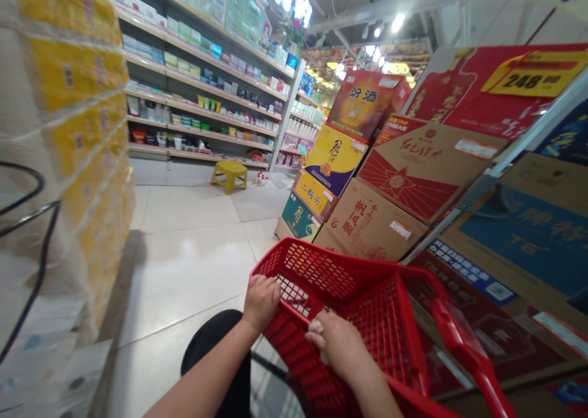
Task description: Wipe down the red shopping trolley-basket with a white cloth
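A red plastic shopping basket [367,283] sits low in front of me, tilted, with a red handle [463,344] hanging on its right side. My left hand [261,300] is closed over the basket's near left rim. My right hand [337,344] reaches down inside the basket, fingers curled against its mesh wall, with a small pale thing at the fingertips that I cannot make out.
Stacked liquor cartons [390,179] lean along the right, one with a yellow 248.00 price tag [528,78]. Wrapped yellow-and-white packs [68,130] tower on the left. A yellow stool [229,174] stands by stocked shelves [202,100] across the pale tiled floor [184,253].
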Demonstrator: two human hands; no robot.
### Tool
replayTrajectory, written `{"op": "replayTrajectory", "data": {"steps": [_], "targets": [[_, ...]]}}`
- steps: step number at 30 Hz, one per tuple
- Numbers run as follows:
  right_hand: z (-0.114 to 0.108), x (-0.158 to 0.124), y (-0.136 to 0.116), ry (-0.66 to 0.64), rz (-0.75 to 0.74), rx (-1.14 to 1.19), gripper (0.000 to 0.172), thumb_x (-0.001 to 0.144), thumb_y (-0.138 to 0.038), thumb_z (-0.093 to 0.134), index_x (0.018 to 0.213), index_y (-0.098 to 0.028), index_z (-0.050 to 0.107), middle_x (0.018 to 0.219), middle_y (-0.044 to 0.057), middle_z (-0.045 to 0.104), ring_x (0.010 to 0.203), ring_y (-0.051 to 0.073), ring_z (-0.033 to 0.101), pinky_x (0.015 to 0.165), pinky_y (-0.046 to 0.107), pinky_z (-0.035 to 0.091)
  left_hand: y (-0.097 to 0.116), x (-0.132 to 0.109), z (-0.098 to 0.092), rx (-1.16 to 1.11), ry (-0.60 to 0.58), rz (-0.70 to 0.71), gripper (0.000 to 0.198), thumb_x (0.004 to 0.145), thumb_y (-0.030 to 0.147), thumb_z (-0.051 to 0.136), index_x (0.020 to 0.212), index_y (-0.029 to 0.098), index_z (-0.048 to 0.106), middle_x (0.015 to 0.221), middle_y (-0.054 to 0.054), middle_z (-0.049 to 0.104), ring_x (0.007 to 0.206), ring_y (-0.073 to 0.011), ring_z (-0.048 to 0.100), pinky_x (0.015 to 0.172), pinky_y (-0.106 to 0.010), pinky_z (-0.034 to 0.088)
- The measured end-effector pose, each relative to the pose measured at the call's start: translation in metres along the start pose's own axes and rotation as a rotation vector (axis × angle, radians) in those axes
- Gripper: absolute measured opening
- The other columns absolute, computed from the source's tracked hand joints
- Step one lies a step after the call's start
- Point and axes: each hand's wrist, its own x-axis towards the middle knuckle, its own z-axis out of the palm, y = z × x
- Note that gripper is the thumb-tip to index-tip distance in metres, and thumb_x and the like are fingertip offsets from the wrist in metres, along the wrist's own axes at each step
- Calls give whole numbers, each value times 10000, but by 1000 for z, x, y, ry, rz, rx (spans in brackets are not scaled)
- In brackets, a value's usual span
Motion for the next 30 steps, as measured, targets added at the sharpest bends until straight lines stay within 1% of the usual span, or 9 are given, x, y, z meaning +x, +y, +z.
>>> {"op": "replayTrajectory", "data": {"steps": [2, 6, 12, 17, 22, 25, 27, 28, 30], "targets": [[-1, -2, 3, 10, 4, -2, 236, 855, -431, 579, 945, -215, 611, 933, 54, 654, 860, 193, 630, 702, 246, 396, 0, 0, 0, -2, -1, 7, 295, 895, 176, 389, 646, 187, 547, 679, -22, 555, 723, -177, 472, 835, -387, 363], [-3, -8, 8, -65, 34, 16, 252, 822, -454, 615, 862, -205, 626, 888, 43, 666, 830, 188, 631, 688, 241, 386, 1, -1, -1, -6, -14, 7, 282, 895, 172, 398, 657, 182, 549, 686, -25, 562, 729, -178, 476, 827, -383, 363], [-3, -13, 11, 27, 26, 33, 205, 816, -422, 623, 906, -238, 631, 906, 17, 667, 821, 184, 629, 670, 244, 375, 2, -1, -2, 1, -25, -8, 301, 904, 184, 376, 653, 187, 544, 680, -24, 558, 729, -180, 477, 827, -385, 360], [-9, -17, 23, -110, 38, 131, 197, 724, -403, 708, 753, -222, 634, 741, -9, 658, 708, 159, 611, 604, 225, 358, 3, -2, -6, -6, -26, 12, 301, 904, 188, 384, 652, 189, 548, 689, -22, 566, 731, -177, 472, 826, -378, 358], [-8, -20, 25, -7, 5, 186, 192, 726, -350, 718, 862, -243, 635, 889, -5, 662, 832, 163, 617, 720, 215, 382, -1, -2, -3, 16, -27, 0, 315, 915, 198, 373, 659, 187, 557, 686, -21, 573, 726, -175, 481, 832, -380, 357], [-4, -21, 24, 27, 25, 178, 337, 731, -340, 711, 1033, -260, 585, 979, 8, 660, 910, 185, 620, 771, 232, 390, 2, 5, -6, 31, -90, -27, 322, 922, 229, 374, 670, 189, 570, 692, -27, 592, 734, -185, 509, 834, -392, 364], [-2, -22, 24, 37, 44, 182, 443, 736, -313, 695, 1139, -256, 519, 1026, 19, 657, 941, 198, 621, 777, 242, 399, 17, 13, -13, 17, -132, -53, 280, 929, 269, 382, 787, 192, 611, 794, -40, 637, 806, -196, 553, 869, -409, 366], [-2, -22, 24, 37, 46, 186, 468, 739, -293, 684, 1165, -247, 496, 1036, 25, 656, 944, 203, 623, 774, 244, 404, 28, 17, -18, -10, -152, -51, 252, 931, 294, 390, 906, 196, 621, 896, -48, 655, 878, -204, 570, 903, -419, 362], [-5, -24, 24, 22, 28, 214, 514, 730, -239, 667, 1203, -222, 466, 1049, 45, 654, 942, 205, 625, 776, 242, 412, 57, 23, -30, -116, -222, 17, 331, 929, 347, 415, 1218, 219, 512, 1184, -66, 602, 1089, -213, 536, 985, -425, 341]]}}
